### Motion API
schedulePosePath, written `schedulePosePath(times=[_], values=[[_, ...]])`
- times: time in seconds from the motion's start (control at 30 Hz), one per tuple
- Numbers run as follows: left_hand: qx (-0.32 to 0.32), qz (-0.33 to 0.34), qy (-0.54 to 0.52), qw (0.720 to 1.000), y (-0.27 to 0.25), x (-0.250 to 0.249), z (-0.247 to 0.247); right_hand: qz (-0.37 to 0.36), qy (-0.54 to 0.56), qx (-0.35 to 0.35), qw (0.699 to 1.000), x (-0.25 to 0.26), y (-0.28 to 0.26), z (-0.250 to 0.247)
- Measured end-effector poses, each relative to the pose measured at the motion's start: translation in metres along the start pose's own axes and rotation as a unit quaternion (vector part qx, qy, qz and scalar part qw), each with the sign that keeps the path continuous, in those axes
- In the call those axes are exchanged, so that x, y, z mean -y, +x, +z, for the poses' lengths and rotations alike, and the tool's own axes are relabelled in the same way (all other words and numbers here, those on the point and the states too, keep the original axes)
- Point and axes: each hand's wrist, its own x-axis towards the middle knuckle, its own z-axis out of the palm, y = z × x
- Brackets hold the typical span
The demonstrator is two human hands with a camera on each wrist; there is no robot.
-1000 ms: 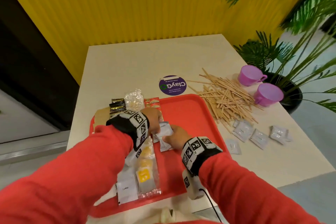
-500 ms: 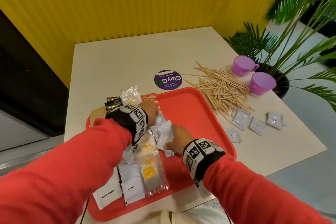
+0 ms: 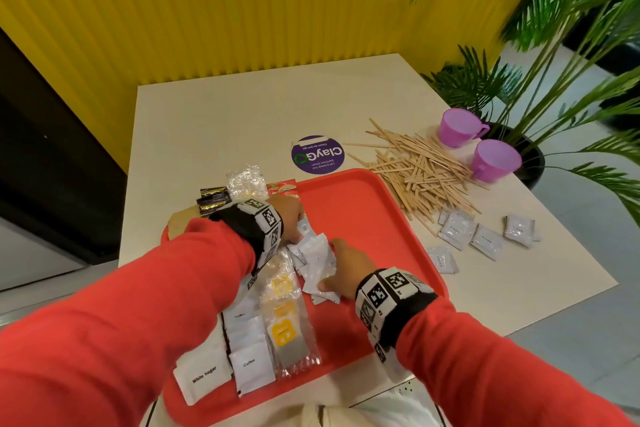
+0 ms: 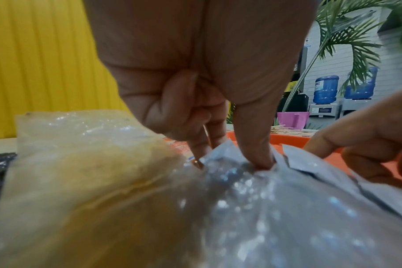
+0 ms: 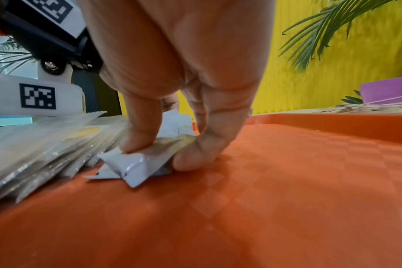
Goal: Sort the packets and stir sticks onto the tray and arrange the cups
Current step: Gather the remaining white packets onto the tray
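I see a ribbed yellow wall (image 3: pixel 214 7) filling the upper left and centre of my head view, with a dark panel (image 3: pixel 52 156) at the left edge. A cream table (image 3: pixel 242 114) sits below it, bearing a round purple sticker (image 3: pixel 318 154). A potted palm (image 3: pixel 568 55) crowds the upper right. At the right of my left wrist view, blue water bottles (image 4: pixel 326 89) stand before a pale tiled wall (image 4: pixel 399 59).

White packets (image 3: pixel 317 262) spread looser under both hands since earlier.
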Motion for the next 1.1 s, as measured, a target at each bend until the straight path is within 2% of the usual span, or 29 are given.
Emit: schedulePosePath(times=[0.13, 0.23, 0.6, 0.77, 0.9, 1.1], values=[[-0.006, 0.002, -0.019, 1.0, 0.0, 0.001, -0.004, 0.016, -0.068, 0.001, 0.998, -0.004, -0.005, -0.007], [0.018, 0.005, -0.006, 1.0, 0.002, 0.002, -0.007, 0.009, -0.123, -0.001, 0.992, -0.004, -0.008, -0.011], [0.041, 0.033, -0.01, 0.999, 0.003, 0.002, -0.007, -0.042, -0.051, 0.04, 0.997, 0.004, -0.011, 0.001], [0.028, 0.051, -0.008, 0.998, 0.005, 0.003, -0.005, -0.052, -0.098, 0.015, 0.994, 0.004, -0.015, 0.0], [0.034, 0.028, -0.036, 0.998, 0.003, 0.004, -0.008, -0.071, -0.094, 0.033, 0.993, 0.003, -0.014, 0.0], [0.046, 0.021, -0.011, 0.999, 0.0, 0.003, -0.005, -0.092, -0.045, 0.044, 0.994, 0.001, -0.013, 0.001]])
